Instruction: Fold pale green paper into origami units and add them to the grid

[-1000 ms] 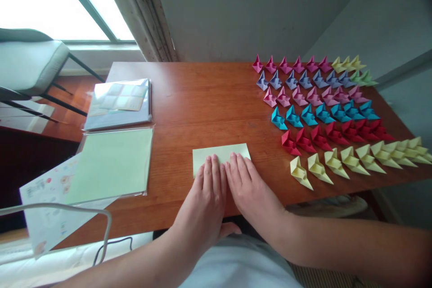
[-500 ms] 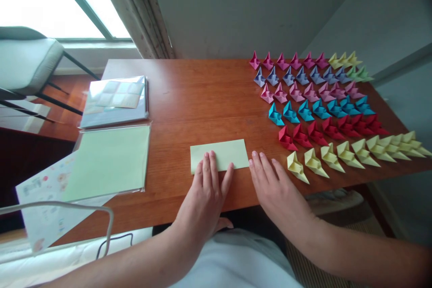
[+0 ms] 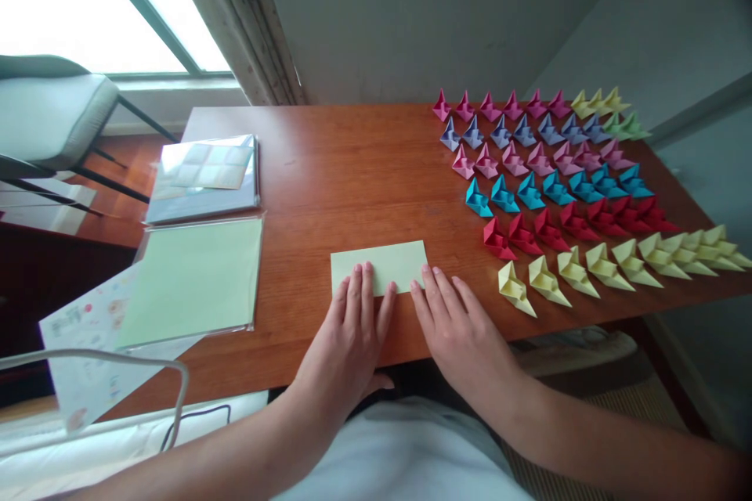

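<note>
A pale green sheet of paper [image 3: 391, 260], folded into a long rectangle, lies flat near the front edge of the table. My left hand [image 3: 349, 329] rests on its lower left part with the fingers stretched out and the palm down. At the paper's lower right corner, the fingertips of my right hand [image 3: 455, 321] touch the edge, also flat and extended. Both sets of fingers cover parts of the near edge.
Rows of folded paper boats, among them yellow [image 3: 514, 290], red [image 3: 498, 241] and blue ones [image 3: 479, 200], stand on the right of the wooden table [image 3: 341, 164]. On the left lie a pack of green paper [image 3: 197, 278], another pack [image 3: 205, 203], a printed sheet [image 3: 88, 337] and a cable [image 3: 117, 356].
My right hand has slid left from beside the paper onto its lower right corner. My left hand stays pressed on the paper, with barely any movement.
</note>
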The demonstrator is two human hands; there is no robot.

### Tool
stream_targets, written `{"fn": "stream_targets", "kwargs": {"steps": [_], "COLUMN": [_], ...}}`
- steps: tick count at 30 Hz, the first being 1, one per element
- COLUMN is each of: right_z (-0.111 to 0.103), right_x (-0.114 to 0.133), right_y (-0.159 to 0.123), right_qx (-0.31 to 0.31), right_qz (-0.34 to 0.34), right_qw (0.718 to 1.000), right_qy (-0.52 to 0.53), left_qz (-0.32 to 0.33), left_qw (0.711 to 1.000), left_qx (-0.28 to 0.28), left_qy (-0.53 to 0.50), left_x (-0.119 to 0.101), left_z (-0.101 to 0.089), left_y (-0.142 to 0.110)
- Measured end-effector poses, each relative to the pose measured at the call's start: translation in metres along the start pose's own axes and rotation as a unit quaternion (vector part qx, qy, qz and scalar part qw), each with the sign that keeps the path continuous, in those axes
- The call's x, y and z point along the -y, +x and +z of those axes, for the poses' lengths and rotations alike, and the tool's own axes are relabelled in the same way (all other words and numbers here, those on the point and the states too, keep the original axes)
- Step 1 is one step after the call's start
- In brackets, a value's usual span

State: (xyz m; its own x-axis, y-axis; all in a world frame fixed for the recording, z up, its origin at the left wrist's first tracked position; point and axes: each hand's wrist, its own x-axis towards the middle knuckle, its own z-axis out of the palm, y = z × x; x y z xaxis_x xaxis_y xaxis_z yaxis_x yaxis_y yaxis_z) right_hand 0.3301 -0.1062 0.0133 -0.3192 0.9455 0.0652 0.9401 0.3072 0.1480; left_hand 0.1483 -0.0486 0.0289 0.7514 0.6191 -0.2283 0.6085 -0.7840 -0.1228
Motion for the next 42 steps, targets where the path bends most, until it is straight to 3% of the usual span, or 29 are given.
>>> {"fn": "stream_targets", "kwargs": {"steps": [7, 11, 15, 19, 26, 30, 42], "right_z": [-0.001, -0.003, -0.007, -0.011, -0.016, -0.018, -0.016], "right_x": [0.001, 0.001, 0.000, -0.002, -0.004, -0.004, -0.006], "right_y": [0.004, 0.008, 0.014, 0.019, 0.028, 0.032, 0.033], "right_qx": [-0.015, -0.012, -0.007, -0.006, -0.004, -0.016, -0.025], "right_qz": [-0.002, -0.011, -0.010, -0.015, -0.022, -0.025, -0.030], "right_qw": [1.000, 0.999, 0.999, 0.999, 0.998, 0.997, 0.996], "right_qy": [-0.007, -0.039, -0.046, -0.051, -0.063, -0.071, -0.075], "left_qz": [-0.047, -0.047, -0.047, -0.061, -0.076, -0.077, -0.083], "left_qw": [0.999, 0.995, 0.985, 0.980, 0.974, 0.971, 0.972], "left_qx": [-0.012, -0.090, -0.164, -0.174, -0.185, -0.205, -0.193], "left_qy": [0.017, -0.006, -0.021, -0.072, -0.108, -0.095, -0.106], "left_x": [0.028, 0.033, 0.025, 0.014, 0.010, 0.010, 0.005], "left_z": [0.018, 0.016, -0.001, -0.010, -0.002, 0.001, 0.001], "left_y": [-0.052, -0.069, -0.053, -0.029, -0.011, -0.009, -0.007]}}
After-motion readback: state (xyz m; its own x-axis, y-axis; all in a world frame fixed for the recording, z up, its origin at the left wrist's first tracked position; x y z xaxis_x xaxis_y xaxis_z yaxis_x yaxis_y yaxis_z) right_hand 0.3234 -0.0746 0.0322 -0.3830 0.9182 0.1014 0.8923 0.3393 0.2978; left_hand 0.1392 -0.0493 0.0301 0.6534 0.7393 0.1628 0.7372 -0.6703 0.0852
